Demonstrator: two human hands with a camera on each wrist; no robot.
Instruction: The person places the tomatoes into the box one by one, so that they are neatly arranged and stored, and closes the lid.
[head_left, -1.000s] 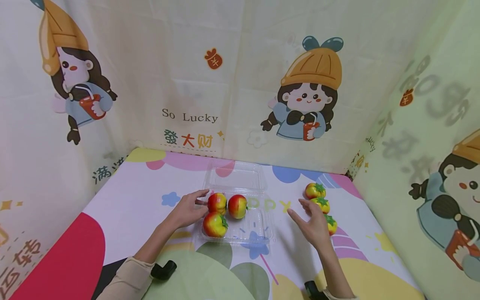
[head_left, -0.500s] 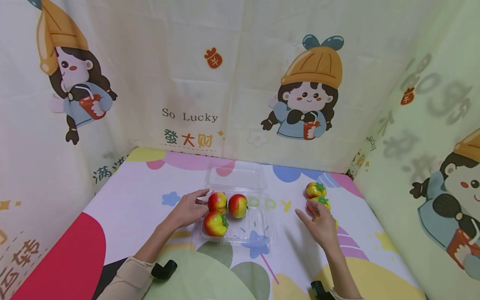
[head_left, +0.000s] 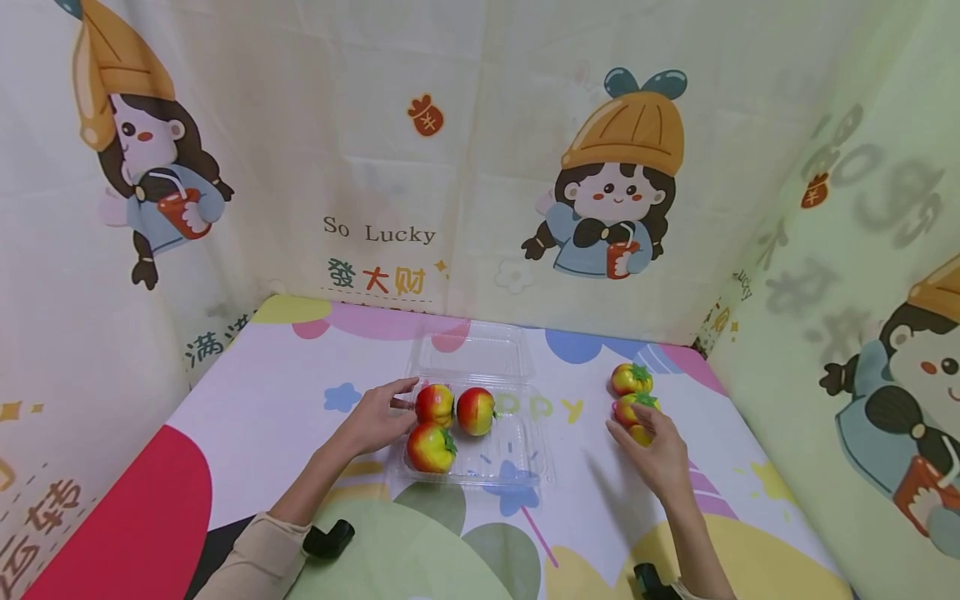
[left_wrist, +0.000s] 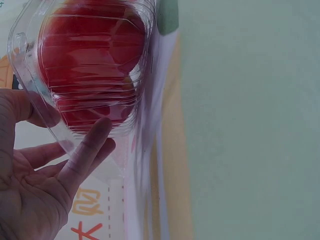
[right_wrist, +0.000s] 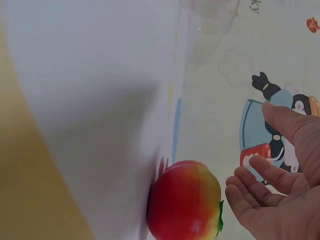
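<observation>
Clock read from the head view. A pale printed cloth (head_left: pixel 480 183) is hanging round the work from nine through twelve to three. The patterned table (head_left: pixel 277 400) is spreading out below it. Near the middle of the table, a clear plastic box (head_left: pixel 513 433) is lying open, its lid (head_left: pixel 480 354) stretching flat toward twelve. A beige sleeve (head_left: pixel 258 554) is entering at seven.

The left hand (head_left: pixel 378 421) is touching the box at its nine o'clock edge, fingers spreading; one is showing through the clear rim, another is resting against the side. Whether they are pinching the rim, cannot tell. The right hand (head_left: pixel 660 454) is hovering at five o'clock from the middle of the outer row, thumb and fingers parting, holding nothing; in the right wrist view, a red-and-yellow fruit (right_wrist: pixel 185 200) is sitting just beside the fingertips.

Three fruits are sitting in the box, at eight, ten and twelve. Three more are lining up outside, between two and three o'clock from the box, the hand partly hiding the nearest. Green leaves (head_left: pixel 639 373) are topping the farthest.
</observation>
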